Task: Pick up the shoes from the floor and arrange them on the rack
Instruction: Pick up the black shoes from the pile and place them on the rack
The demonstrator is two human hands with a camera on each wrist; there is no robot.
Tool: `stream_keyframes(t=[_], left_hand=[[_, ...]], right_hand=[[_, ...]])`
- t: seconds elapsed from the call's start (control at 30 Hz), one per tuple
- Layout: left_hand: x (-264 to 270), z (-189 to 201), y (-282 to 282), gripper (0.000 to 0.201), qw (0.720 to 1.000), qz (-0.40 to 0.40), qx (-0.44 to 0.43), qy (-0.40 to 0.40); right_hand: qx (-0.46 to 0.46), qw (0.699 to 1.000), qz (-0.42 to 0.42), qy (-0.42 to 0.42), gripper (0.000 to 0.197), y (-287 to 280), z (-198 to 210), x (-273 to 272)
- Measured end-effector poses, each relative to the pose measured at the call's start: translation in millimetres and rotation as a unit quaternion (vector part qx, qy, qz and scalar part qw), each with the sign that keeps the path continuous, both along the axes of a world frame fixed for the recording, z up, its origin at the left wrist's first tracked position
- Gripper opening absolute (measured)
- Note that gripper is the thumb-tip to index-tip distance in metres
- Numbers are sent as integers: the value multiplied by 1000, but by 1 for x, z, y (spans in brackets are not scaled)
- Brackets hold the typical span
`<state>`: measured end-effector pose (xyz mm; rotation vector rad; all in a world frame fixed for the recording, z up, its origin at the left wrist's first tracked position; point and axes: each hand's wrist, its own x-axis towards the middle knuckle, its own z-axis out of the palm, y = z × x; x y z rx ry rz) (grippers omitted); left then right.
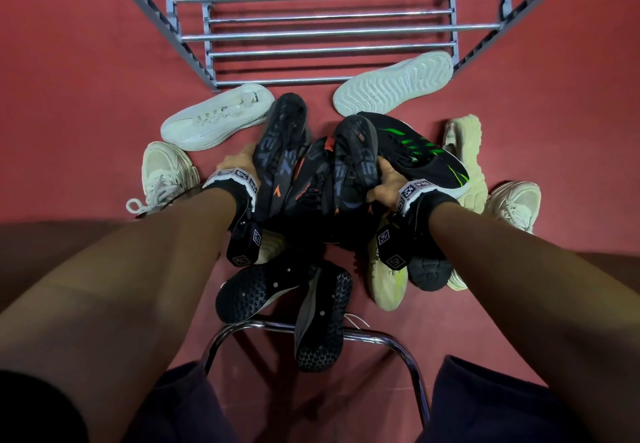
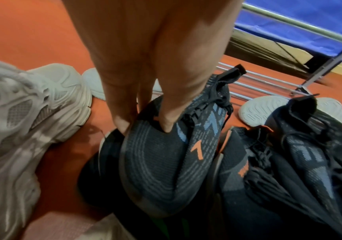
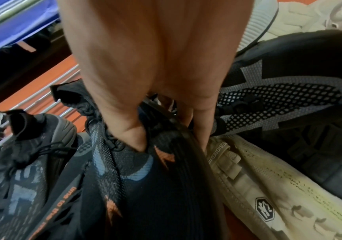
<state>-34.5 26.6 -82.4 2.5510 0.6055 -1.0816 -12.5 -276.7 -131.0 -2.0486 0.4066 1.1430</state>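
Note:
Two black knit shoes with orange marks stand heel-up in a pile on the red floor. My left hand [image 1: 239, 162] grips the left black shoe [image 1: 282, 144] by its side; in the left wrist view the thumb and fingers of that hand [image 2: 145, 125] pinch the shoe's [image 2: 162, 159] upper and sole. My right hand [image 1: 382, 179] grips the right black shoe [image 1: 355, 155], and the right wrist view shows the hand [image 3: 166, 138] clamped over that shoe's [image 3: 145, 178] edge. The metal bar rack [image 1: 329, 33] stands just beyond the pile with bare shelves.
A third black shoe [image 1: 308, 179] lies between the two held ones. Around them lie a white sneaker [image 1: 214, 120], an upturned white sole [image 1: 391, 84], a black-and-green shoe [image 1: 422, 151], cream shoes [image 1: 162, 172] and black stud-soled shoes [image 1: 256, 290]. A chrome chair frame [image 1: 398, 342] is below me.

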Motion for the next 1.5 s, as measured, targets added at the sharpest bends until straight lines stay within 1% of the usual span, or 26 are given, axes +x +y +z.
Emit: stream_keyframes(t=[0.03, 0.1, 0.13, 0.2, 0.27, 0.3, 0.4, 0.47, 0.53, 0.63, 0.67, 0.73, 0.87, 1.0, 1.13, 1.2, 1.3, 1.37, 1.4, 1.5], left_hand=[[0, 6, 0, 75, 1000, -13, -2, -14], [3, 16, 2, 75, 999, -39, -14, -32], [4, 26, 1, 73, 997, -52, -28, -49], [5, 43, 2, 65, 992, -66, -57, -86], [6, 61, 2, 59, 990, -71, -64, -105], [7, 73, 3, 58, 989, -71, -65, -113], [10, 103, 6, 59, 986, -30, -92, -133], [11, 126, 6, 61, 978, 10, -126, -166], [12, 144, 7, 63, 969, 43, -154, -189], [11, 181, 7, 66, 949, 99, -196, -227], [12, 186, 7, 66, 945, 118, -202, -229], [6, 214, 7, 66, 934, 123, -218, -256], [-2, 258, 14, 67, 914, 131, -241, -299], [-14, 312, 14, 66, 895, 129, -261, -339], [-26, 363, 13, 62, 864, 157, -314, -360], [-29, 381, 15, 59, 848, 171, -337, -373], [-26, 406, 19, 56, 817, 197, -363, -402], [-20, 417, 23, 57, 803, 216, -374, -410], [-16, 423, 25, 57, 799, 224, -374, -414], [-2, 430, 32, 58, 799, 227, -349, -434]], right_hand=[[0, 1000, -5, -6, 109, -2, -6, 1], [0, 1000, 8, -14, 114, -3, -8, 3], [-2, 1000, 18, -18, 116, -2, 0, 5], [2, 999, 23, -24, 112, 4, 36, 6], [14, 999, 33, -37, 100, 7, 71, 8], [15, 998, 43, -50, 97, 5, 79, 11], [49, 991, 70, -106, 80, -3, 99, 24], [57, 985, 80, -144, 72, 5, 148, 26], [64, 983, 80, -155, 66, 6, 187, 30], [60, 980, 67, -177, 65, 3, 235, 30], [53, 980, 63, -180, 64, 1, 241, 33], [65, 977, 41, -197, 65, 0, 268, 34], [92, 970, 29, -223, 70, 1, 321, 32], [109, 956, 11, -272, 68, 2, 370, 26], [132, 941, -2, -313, 67, 8, 411, 23], [139, 936, -7, -325, 69, 13, 426, 23], [169, 922, -11, -348, 64, 23, 446, 30], [174, 919, -21, -352, 62, 32, 454, 38], [166, 920, -25, -355, 61, 39, 459, 43], [146, 919, -42, -364, 56, 58, 468, 59]])
